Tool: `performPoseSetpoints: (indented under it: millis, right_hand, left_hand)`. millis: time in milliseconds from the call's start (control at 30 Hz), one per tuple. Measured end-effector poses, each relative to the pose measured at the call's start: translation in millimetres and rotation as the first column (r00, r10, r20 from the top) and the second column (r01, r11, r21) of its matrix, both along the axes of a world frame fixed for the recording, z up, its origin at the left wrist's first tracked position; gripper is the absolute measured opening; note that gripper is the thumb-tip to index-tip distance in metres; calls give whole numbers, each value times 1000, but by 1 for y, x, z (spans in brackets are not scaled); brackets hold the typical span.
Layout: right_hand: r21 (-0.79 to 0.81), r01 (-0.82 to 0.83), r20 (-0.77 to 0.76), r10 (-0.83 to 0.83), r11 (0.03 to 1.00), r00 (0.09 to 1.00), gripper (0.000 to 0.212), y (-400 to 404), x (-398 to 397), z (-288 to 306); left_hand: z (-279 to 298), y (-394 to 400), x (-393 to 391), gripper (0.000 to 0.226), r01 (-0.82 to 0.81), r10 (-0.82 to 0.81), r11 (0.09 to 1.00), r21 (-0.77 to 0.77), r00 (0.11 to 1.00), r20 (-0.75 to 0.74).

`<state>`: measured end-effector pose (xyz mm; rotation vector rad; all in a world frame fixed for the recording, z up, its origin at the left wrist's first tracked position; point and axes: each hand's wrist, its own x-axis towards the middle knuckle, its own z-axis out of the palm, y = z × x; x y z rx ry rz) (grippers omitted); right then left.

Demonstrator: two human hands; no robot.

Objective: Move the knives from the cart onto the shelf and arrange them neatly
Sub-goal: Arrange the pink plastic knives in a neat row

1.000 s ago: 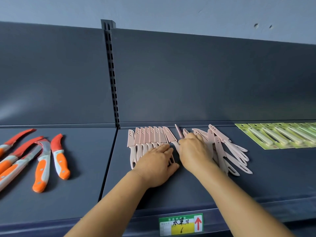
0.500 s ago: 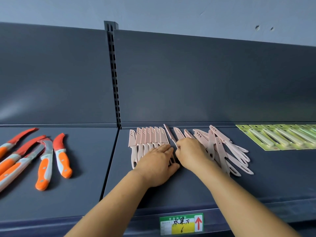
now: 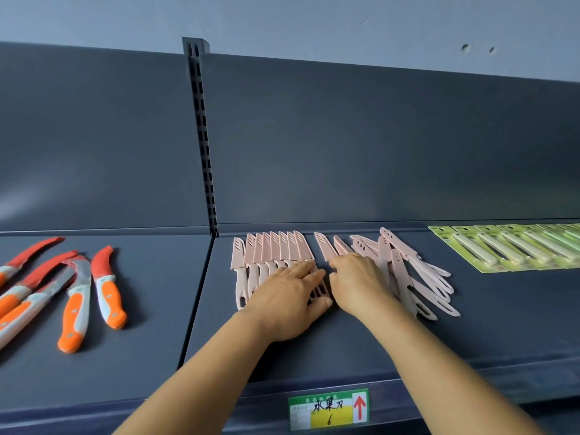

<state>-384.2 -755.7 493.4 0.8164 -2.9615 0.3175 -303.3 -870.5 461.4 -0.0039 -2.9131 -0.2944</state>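
Shelf: a dark grey metal shelf (image 3: 314,346) with a tall back panel; a slotted upright (image 3: 202,136) divides it into two bays, and it serves as the landmark below.
Neat row: pink sheathed knives (image 3: 273,251) lie side by side just right of the slotted upright, blades pointing toward the back panel, handles toward the front edge.
Left hand: the left hand (image 3: 287,301) lies flat with straight fingers across the handles of the neat row, pressing them down.
Single knife: one pink knife (image 3: 324,250) lies just right of the row, apart from it by a narrow gap, its blade angled toward the back.
Right hand: the right hand (image 3: 354,282) sits touching this single knife at its handle end, fingers curled over it; how firmly it grips cannot be told.
Loose pile: more pink knives (image 3: 414,271) lie crossed and overlapping further right of the upright, partly under the right hand.
Green packs: carded items in green packaging (image 3: 508,251) overlap in a row at the far right of the bay.
Orange knives: orange-handled knives (image 3: 75,296) fan out in the bay left of the upright.
Label: a green and yellow price tag (image 3: 329,409) with a red arrow sits on the shelf's front edge.
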Motion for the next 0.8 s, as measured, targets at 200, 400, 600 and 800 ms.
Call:
performPoseSetpoints:
  millis: [200,400,600,800]
  right_hand:
    - [106,17,-32,-14,994,999,33,-2,-1,-1]
    - [53,-43,34,41,998,999,22,0,2,3]
    - [18,24,29,-25,1000,999,18,-3,0,2]
    - [-81,32,98,-24,996,995,23,-8,0,1]
  left_hand:
    - [0,1,-3,50,-8,8,1000,14,1000,4]
    - [-1,2,-3,47,4,-4,1000,19,1000,-13]
    - [-1,2,-2,45,6,-5,1000,31,1000,-18]
    - [1,2,-2,41,27,-26,998,61,999,-18]
